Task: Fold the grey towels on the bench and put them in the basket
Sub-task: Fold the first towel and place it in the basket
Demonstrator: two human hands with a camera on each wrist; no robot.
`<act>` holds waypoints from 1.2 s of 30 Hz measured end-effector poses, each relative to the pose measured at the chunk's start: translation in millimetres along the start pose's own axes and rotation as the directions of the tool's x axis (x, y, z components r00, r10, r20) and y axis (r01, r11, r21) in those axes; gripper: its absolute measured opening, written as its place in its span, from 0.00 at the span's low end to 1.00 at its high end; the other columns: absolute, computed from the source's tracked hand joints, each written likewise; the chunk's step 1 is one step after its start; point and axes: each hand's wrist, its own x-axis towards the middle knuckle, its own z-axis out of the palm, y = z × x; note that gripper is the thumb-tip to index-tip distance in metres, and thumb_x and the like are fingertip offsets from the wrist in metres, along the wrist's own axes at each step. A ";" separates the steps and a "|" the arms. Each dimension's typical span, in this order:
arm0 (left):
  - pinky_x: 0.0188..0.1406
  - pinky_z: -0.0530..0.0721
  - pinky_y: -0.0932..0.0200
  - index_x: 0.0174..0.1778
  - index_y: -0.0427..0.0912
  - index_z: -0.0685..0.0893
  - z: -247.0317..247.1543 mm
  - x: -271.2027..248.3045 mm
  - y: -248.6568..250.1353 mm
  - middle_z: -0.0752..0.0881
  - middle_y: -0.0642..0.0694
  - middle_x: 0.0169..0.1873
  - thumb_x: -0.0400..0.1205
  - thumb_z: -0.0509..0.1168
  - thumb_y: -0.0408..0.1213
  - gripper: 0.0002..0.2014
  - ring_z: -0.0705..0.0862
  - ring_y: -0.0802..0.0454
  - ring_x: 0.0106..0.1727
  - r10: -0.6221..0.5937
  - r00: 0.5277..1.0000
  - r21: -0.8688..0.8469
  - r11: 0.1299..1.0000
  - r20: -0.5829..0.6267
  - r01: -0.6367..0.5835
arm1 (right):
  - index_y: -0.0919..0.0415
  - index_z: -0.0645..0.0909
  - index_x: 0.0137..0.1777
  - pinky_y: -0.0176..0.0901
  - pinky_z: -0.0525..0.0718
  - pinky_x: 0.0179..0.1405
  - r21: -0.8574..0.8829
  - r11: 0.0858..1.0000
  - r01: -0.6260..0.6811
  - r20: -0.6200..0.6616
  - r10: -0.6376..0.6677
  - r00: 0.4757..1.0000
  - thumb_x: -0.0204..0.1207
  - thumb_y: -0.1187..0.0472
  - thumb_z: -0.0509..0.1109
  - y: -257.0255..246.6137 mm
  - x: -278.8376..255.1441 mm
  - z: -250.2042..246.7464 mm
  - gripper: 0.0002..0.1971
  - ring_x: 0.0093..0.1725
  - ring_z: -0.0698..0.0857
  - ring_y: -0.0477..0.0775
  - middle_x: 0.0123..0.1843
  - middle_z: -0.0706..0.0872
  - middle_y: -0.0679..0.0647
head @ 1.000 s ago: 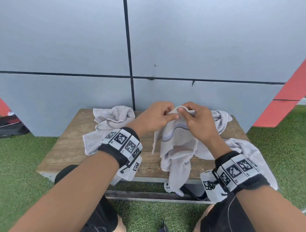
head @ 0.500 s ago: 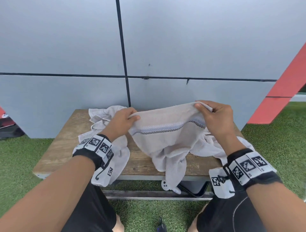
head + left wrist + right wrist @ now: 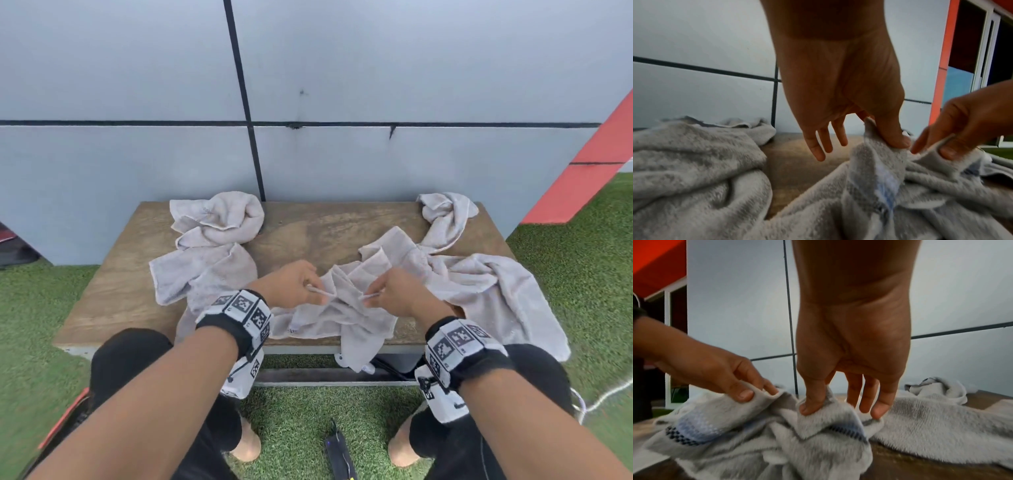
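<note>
The grey towel with the dark checked band (image 3: 337,317) lies crumpled at the near edge of the wooden tabletop (image 3: 308,233), one end hanging over that edge at 6 o'clock. The left hand (image 3: 291,286) pinches a hemmed edge of it between thumb and forefinger, the other fingers (image 3: 819,146) hanging loose and straight above the wood. The right hand (image 3: 399,294), close at 3 o'clock of the left, pinches a neighbouring fold the same way, thumb pressed down on the cloth, the remaining fingers (image 3: 878,408) extended with their tips reaching the towel. The cloth bunches up between the two pinches. A second grey towel (image 3: 209,253) lies heaped at 10 o'clock of the hands, near the tabletop's far left side. A third grey towel (image 3: 486,284) sprawls at 2 o'clock and spills over the right near corner. A dark flat device (image 3: 339,455) lies on the green turf (image 3: 294,418) between the person's knees.
</note>
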 end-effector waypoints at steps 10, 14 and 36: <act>0.78 0.66 0.44 0.59 0.46 0.91 42.8 36.1 -10.6 0.72 0.52 0.78 0.74 0.79 0.48 0.20 0.69 0.46 0.74 -0.004 0.999 0.111 0.994 0.037 0.000 | 0.59 0.91 0.46 0.48 0.86 0.39 -0.117 0.991 0.072 -0.013 -0.074 0.997 0.77 0.61 0.70 -12.4 23.8 34.5 0.07 0.40 0.85 0.57 0.39 0.89 0.55; 0.49 0.76 0.62 0.55 0.40 0.91 34.1 40.9 -7.5 0.86 0.49 0.54 0.73 0.81 0.40 0.16 0.84 0.50 0.55 0.069 0.997 0.028 0.997 -0.041 -0.068 | 0.61 0.87 0.41 0.43 0.77 0.32 -0.086 0.994 0.074 -0.039 -0.078 0.996 0.77 0.60 0.69 -12.5 32.8 35.1 0.07 0.38 0.83 0.59 0.34 0.84 0.55; 0.61 0.76 0.52 0.53 0.44 0.93 -238.8 145.7 -14.9 0.82 0.51 0.56 0.78 0.74 0.47 0.13 0.78 0.44 0.63 0.203 0.634 0.233 0.972 -0.747 -0.037 | 0.61 0.91 0.45 0.35 0.75 0.28 0.163 0.931 0.326 -0.736 -0.105 0.669 0.76 0.55 0.74 -78.7 181.6 -227.7 0.09 0.31 0.78 0.56 0.33 0.86 0.62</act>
